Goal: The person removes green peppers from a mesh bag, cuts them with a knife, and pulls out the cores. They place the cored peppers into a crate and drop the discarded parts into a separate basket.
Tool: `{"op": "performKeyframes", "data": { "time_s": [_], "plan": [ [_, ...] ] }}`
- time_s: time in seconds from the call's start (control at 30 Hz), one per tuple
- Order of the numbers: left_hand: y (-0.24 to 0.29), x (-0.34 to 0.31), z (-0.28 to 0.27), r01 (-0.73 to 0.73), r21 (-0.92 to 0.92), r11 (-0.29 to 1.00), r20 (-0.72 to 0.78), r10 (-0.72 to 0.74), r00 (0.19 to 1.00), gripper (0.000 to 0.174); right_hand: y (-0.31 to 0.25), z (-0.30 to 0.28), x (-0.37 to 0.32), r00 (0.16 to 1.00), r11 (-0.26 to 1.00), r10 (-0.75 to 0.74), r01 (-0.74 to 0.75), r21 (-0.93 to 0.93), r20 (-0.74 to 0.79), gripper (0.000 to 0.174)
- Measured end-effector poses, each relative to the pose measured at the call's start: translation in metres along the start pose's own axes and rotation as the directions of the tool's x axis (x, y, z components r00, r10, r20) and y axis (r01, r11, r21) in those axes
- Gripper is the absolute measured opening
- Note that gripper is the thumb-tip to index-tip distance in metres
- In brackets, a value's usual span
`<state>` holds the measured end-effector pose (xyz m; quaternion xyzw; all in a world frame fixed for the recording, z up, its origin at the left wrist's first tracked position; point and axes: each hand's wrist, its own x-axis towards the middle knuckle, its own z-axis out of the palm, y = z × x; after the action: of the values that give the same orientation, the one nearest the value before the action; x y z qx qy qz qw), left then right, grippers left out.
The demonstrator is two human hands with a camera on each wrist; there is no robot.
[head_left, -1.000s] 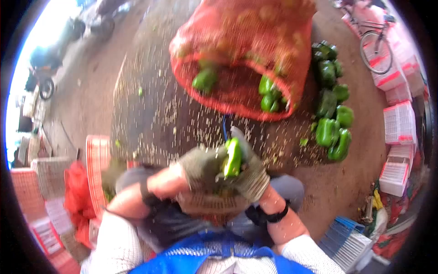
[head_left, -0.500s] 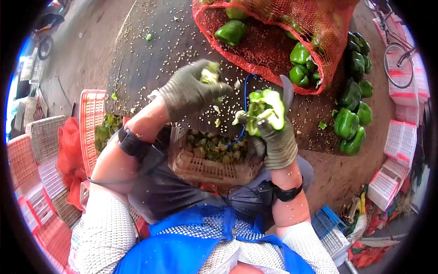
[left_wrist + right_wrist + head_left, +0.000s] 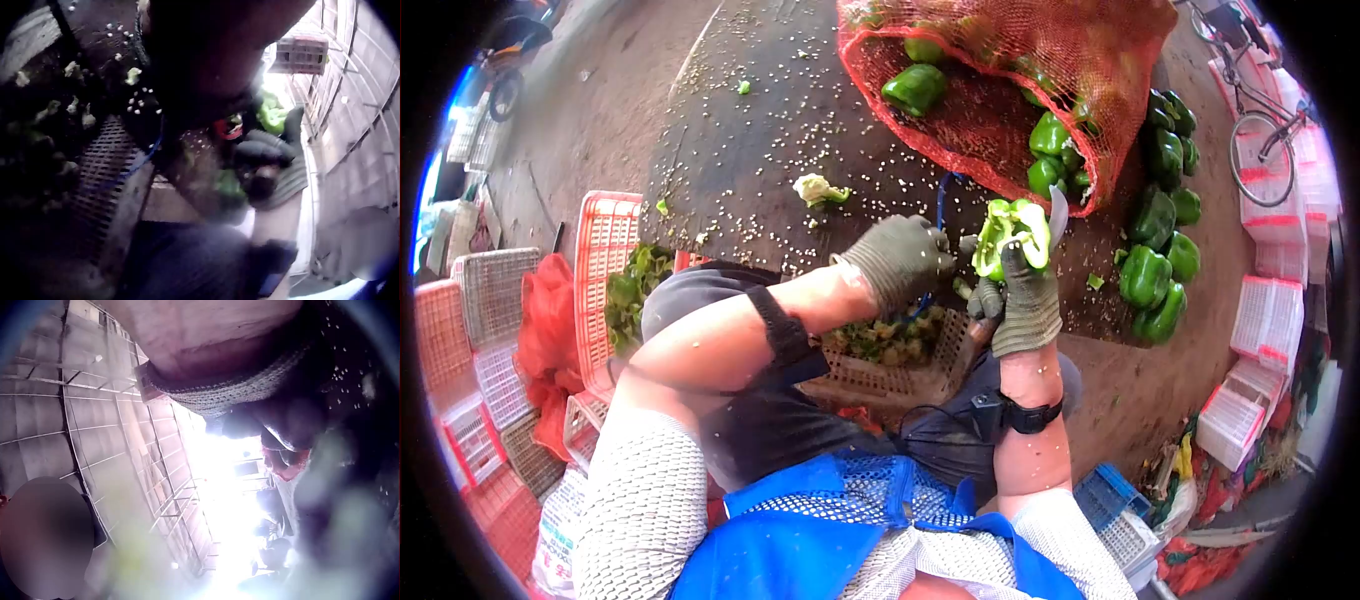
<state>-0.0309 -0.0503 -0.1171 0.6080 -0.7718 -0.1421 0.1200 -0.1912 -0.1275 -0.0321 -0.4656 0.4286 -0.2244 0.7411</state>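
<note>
My gloved right hand (image 3: 1025, 305) holds a cut-open green bell pepper (image 3: 1030, 225), its pale inside facing up. A curved knife blade (image 3: 1058, 212) sticks up beside the pepper from the same hand. Just left of the pepper is my gloved left hand (image 3: 900, 262), back upward, fingers loosely bent and partly hidden, with nothing seen in it. On the dark board (image 3: 740, 150) lies a pale seedy pepper core (image 3: 820, 190). In the left wrist view the right hand (image 3: 269, 156) shows below the pepper (image 3: 273, 115).
A red mesh sack (image 3: 1000, 80) of green peppers lies open at the far side. Whole peppers (image 3: 1165, 220) are lined up on the right. A crate (image 3: 880, 375) of cores sits between the knees, an orange crate (image 3: 605, 280) at left. Seeds are scattered over the board.
My left hand has let go of the core, which now lies on the board, and moved right towards the pepper. The right hand still holds the opened pepper and the knife.
</note>
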Motion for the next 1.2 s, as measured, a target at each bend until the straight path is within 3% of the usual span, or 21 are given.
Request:
{"op": "performKeyframes", "data": {
  "time_s": [0.07,0.1,0.13,0.23,0.3,0.37,0.4,0.43,0.5,0.57,0.63,0.7,0.73,0.8,0.83,0.9,0.93,1.0,1.03,1.13,1.2],
  "plan": [
    [0.002,-0.008,0.001,-0.021,-0.04,0.999,0.001,0.021,1.0,0.023,0.0,-0.004,0.0,1.0,1.0,0.02,-0.02,0.014,-0.001,0.069],
    [0.002,-0.012,-0.002,-0.024,-0.095,0.995,-0.008,0.024,1.0,0.023,0.0,-0.011,-0.002,0.997,0.996,0.079,-0.079,0.044,0.008,0.059],
    [-0.005,-0.017,-0.003,-0.131,-0.105,0.986,-0.174,0.111,0.978,0.024,-0.001,-0.019,-0.002,0.99,0.988,0.137,-0.138,0.072,0.017,0.05],
    [-0.014,-0.034,-0.062,0.003,-0.192,0.981,-0.407,-0.083,0.91,0.034,-0.008,-0.019,-0.008,0.981,0.975,0.194,-0.191,0.111,-0.016,0.044],
    [-0.049,-0.049,-0.049,0.154,-0.237,0.959,-0.526,-0.26,0.81,0.03,-0.008,-0.026,-0.009,0.98,0.96,0.195,-0.2,0.196,0.046,0.044],
    [-0.071,-0.063,-0.017,0.29,-0.742,0.604,-0.312,-0.695,0.648,0.02,-0.01,-0.026,-0.013,0.994,0.976,0.106,-0.104,0.191,0.001,0.04],
    [-0.07,-0.066,-0.018,0.292,-0.623,0.726,-0.382,-0.608,0.696,0.015,-0.012,-0.027,-0.014,0.997,0.975,0.083,-0.08,0.208,-0.003,0.038],
    [-0.06,-0.064,-0.012,0.21,-0.936,0.283,-0.095,-0.776,0.624,0.014,-0.014,-0.028,-0.015,0.998,0.973,0.06,-0.057,0.224,-0.008,0.036],
    [-0.046,-0.056,0.001,0.163,-0.952,0.261,-0.054,-0.662,0.747,0.017,-0.016,-0.031,-0.017,0.999,0.966,0.048,-0.05,0.255,0.014,0.034],
    [-0.033,-0.037,0.022,0.081,-0.647,0.758,-0.295,-0.348,0.89,0.028,-0.017,-0.036,-0.018,0.999,0.957,0.025,-0.031,0.288,0.027,0.032],
    [0.0,-0.006,0.012,0.021,-0.556,0.831,-0.386,-0.28,0.879,0.038,-0.02,-0.036,-0.018,0.998,0.958,0.013,0.003,0.286,-0.055,0.032],
    [0.026,0.02,0.001,0.01,-0.27,0.963,-0.448,-0.135,0.884,0.045,-0.02,-0.044,-0.019,0.996,0.957,0.055,-0.033,0.287,-0.069,0.033],
    [0.028,0.029,0.008,-0.076,-0.362,0.929,-0.352,-0.061,0.934,0.052,-0.021,-0.047,-0.02,0.994,0.953,0.082,-0.058,0.297,-0.072,0.034],
    [0.037,0.035,0.013,-0.161,-0.377,0.912,-0.096,0.134,0.986,0.049,-0.016,-0.053,-0.016,0.996,0.953,0.07,-0.048,0.298,-0.063,0.034],
    [0.04,0.031,0.032,-0.342,-0.177,0.923,-0.188,0.309,0.932,0.046,-0.012,-0.057,-0.013,0.998,0.957,0.028,-0.011,0.291,-0.053,0.035],
    [0.059,0.01,0.047,-0.405,-0.077,0.911,-0.093,0.398,0.913,0.043,-0.01,-0.06,-0.012,0.997,0.955,0.074,-0.06,0.291,-0.037,0.038],
    [0.068,-0.007,0.054,-0.418,-0.013,0.908,-0.06,0.417,0.907,0.043,-0.007,-0.061,-0.011,0.995,0.953,0.099,-0.086,0.29,-0.032,0.041],
    [0.078,-0.042,0.073,-0.226,-0.311,0.923,0.19,0.294,0.937,0.042,-0.003,-0.06,-0.01,0.997,0.961,0.071,-0.066,0.269,-0.008,0.041],
    [0.077,-0.051,0.074,-0.1,-0.43,0.897,0.315,0.253,0.915,0.042,0.005,-0.063,-0.009,0.997,0.961,0.068,-0.077,0.267,0.044,0.051],
    [0.101,-0.066,-0.022,-0.16,-0.126,0.979,0.118,0.175,0.978,0.035,0.034,-0.08,-0.004,0.973,0.963,0.071,-0.124,0.24,0.218,0.081],
    [0.104,-0.083,-0.045,-0.068,-0.205,0.976,-0.204,0.026,0.979,0.036,0.033,-0.061,-0.023,0.935,0.938,-0.283,0.223,0.265,0.212,0.082]
  ]
}}
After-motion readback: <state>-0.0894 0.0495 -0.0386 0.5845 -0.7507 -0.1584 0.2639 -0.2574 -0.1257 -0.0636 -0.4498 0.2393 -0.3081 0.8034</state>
